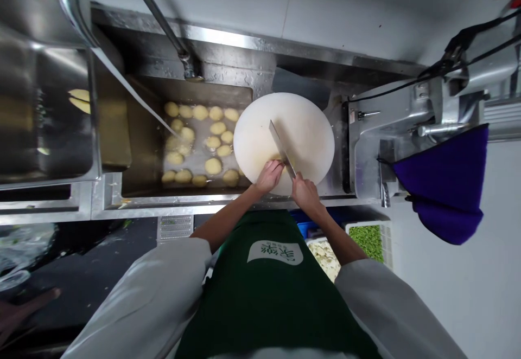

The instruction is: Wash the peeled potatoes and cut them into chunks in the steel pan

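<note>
On the round white cutting board [303, 117], my left hand [271, 175] has its fingers curled over a pale yellow potato [275, 158], mostly hidden beneath them. My right hand [304, 192] is wrapped round the handle of a kitchen knife [279, 141] with a broad blade. The blade slants up and left across the board, its edge close against my left fingertips. Whether it is in the potato I cannot tell. Left of the board, several peeled potatoes [213, 166] lie in water in the sink [142, 177].
A curved faucet [152, 4] runs water into the sink. Farther left stands a metal basin [65, 131] with potato pieces. A metal machine [374, 131] and a purple cloth [443, 180] are at right. Below the counter are crates of chopped green vegetable [366, 239] and pale pieces [324, 256].
</note>
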Available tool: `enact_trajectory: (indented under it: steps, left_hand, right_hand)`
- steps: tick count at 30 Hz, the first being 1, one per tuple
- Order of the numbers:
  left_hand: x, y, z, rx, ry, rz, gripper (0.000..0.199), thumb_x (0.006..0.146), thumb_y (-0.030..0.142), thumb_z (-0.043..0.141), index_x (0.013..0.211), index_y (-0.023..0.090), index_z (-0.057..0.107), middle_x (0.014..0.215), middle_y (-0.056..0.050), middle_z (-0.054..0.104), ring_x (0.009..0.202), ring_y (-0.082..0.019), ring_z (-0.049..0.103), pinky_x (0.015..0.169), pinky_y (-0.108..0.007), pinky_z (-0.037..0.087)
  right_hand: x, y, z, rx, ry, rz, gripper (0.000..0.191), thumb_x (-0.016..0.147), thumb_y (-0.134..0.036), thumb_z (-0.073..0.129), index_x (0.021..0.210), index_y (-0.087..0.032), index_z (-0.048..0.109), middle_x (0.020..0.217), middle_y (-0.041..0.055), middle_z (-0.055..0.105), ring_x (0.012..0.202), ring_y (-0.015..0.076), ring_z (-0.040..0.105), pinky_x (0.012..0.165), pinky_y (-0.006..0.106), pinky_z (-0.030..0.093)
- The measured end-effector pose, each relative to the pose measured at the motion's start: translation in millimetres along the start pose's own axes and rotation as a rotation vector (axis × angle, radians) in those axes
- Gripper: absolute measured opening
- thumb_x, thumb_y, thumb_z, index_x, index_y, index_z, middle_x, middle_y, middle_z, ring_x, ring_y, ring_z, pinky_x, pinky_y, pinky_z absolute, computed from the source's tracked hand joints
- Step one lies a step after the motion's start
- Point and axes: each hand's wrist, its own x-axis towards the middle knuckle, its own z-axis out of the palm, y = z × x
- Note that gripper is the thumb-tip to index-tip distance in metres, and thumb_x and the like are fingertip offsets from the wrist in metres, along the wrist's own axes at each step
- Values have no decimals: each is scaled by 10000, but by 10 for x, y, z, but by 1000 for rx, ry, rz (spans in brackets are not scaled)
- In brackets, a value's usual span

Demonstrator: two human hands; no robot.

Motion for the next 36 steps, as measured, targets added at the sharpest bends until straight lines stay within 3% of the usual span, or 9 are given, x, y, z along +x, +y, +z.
enact_trajectory:
  steps: [15, 30, 36]
  left_hand:
    - [-50, -21, -8, -38, 19, 6, 319, 1049, 241, 318, 1111, 146, 616, 1122, -147, 622, 1053, -245, 550, 917, -438, 513]
    - [-132, -69, -6, -50, 29, 4, 338, 1046, 240, 299, 1128, 152, 614, 1121, -154, 620, 1058, -255, 542, 912, -456, 509]
    - [-159, -72, -27, -66, 38, 0, 321, 1044, 231, 305, 1110, 157, 610, 1096, -150, 610, 1046, -248, 529, 908, -439, 515]
  right_hand:
    - [27, -82, -22, -17, -28, 8, 385, 1052, -247, 230, 1264, -114, 523, 1089, 191, 726, 993, 269, 699, 845, 331, 492]
    - [-31, -119, 38, -15, 31, -17, 398, 1055, -262, 233, 1265, -115, 537, 1023, 188, 734, 939, 283, 708, 824, 347, 496]
    - [-5, -165, 30, -13, -21, -7, 401, 1049, -247, 236, 1289, -118, 531, 1086, 196, 721, 1005, 292, 698, 860, 360, 494]
